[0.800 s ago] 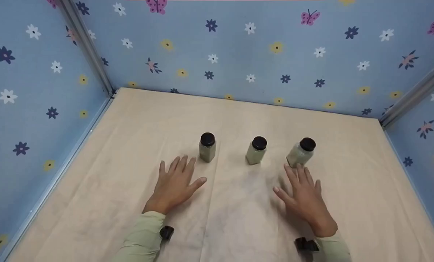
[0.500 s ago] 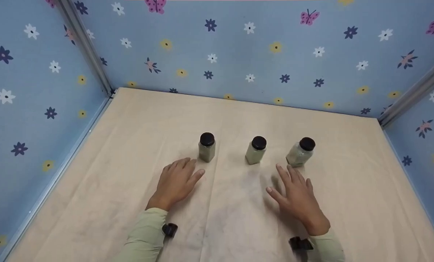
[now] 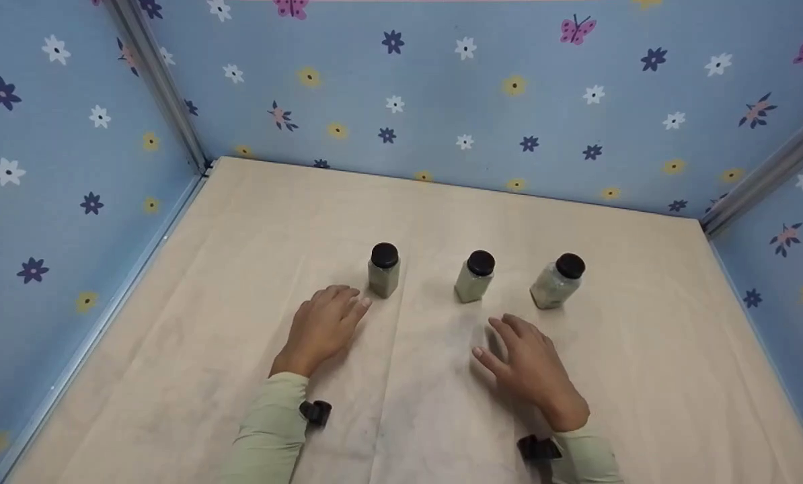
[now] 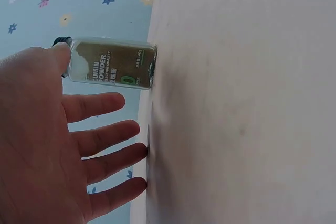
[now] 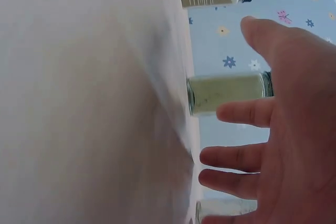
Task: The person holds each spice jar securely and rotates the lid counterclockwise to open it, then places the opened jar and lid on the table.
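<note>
Three small glass spice jars with black lids stand upright in a loose row. The left jar (image 3: 384,279) holds brownish-green powder, and its label (image 4: 118,69) reads cumin powder in the left wrist view. Pale green powder fills the middle jar (image 3: 473,284); the right jar (image 3: 553,288) looks paler and partly see-through. My left hand (image 3: 319,331), fingers relaxed and spread, is just in front and left of the cumin jar, holding nothing. My right hand (image 3: 534,366) hovers in front of the middle and right jars, fingers loosely bent and nothing in its grasp.
A cream cloth (image 3: 274,222) covers the table under the jars. Blue panels with flowers and butterflies (image 3: 428,87) wall in the back and both sides, joined by metal corner posts (image 3: 166,87). Each wrist wears a small black device (image 3: 539,449).
My right hand has moved left, away from the right jar toward the middle one, its fingers bending more. My left hand's fingers have drawn in slightly beside the cumin jar. The jars stay put.
</note>
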A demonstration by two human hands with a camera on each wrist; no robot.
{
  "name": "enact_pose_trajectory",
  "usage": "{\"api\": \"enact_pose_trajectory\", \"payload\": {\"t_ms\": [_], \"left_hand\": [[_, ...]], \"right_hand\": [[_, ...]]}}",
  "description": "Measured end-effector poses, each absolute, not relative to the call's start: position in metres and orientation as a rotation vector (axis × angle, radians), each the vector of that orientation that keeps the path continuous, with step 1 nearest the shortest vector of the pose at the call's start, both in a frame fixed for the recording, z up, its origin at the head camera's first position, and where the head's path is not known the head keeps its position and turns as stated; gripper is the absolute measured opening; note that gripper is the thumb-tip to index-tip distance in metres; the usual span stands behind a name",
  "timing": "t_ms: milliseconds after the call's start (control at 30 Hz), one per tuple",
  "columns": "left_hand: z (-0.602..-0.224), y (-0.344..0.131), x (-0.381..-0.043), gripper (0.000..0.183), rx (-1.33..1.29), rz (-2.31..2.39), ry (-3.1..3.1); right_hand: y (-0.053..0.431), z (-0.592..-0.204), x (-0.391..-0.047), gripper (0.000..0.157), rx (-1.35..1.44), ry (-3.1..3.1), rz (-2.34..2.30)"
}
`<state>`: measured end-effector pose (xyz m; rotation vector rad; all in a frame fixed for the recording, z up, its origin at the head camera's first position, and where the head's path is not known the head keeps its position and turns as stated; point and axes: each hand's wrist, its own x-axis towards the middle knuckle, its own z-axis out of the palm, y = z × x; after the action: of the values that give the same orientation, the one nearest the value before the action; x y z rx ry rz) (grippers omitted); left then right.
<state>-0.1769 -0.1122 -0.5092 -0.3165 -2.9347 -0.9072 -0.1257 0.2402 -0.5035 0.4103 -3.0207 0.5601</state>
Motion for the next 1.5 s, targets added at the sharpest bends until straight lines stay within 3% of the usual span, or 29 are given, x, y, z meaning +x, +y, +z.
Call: {"api": "enact_pose_trajectory", "payload": {"t_ms": [200, 500, 1500], "left_hand": [[-0.51, -0.108, -0.19, 0.047, -0.266, -0.952, -2.899], [-0.507, -0.101, -0.204, 0.055, -0.123, -1.091, -2.903], [-0.527, -0.083, -0.22, 0.049, -0.155, -1.572, -2.698]], "right_hand": [[0.232, -0.505, -0.126, 0.057, 0.435, -3.026, 0.531], [0.233, -0.51, -0.124, 0.045, 0.484, -3.0, 0.577], [0.221, -0.508, -0.129, 0.039, 0.344, -3.107, 0.508]]}}
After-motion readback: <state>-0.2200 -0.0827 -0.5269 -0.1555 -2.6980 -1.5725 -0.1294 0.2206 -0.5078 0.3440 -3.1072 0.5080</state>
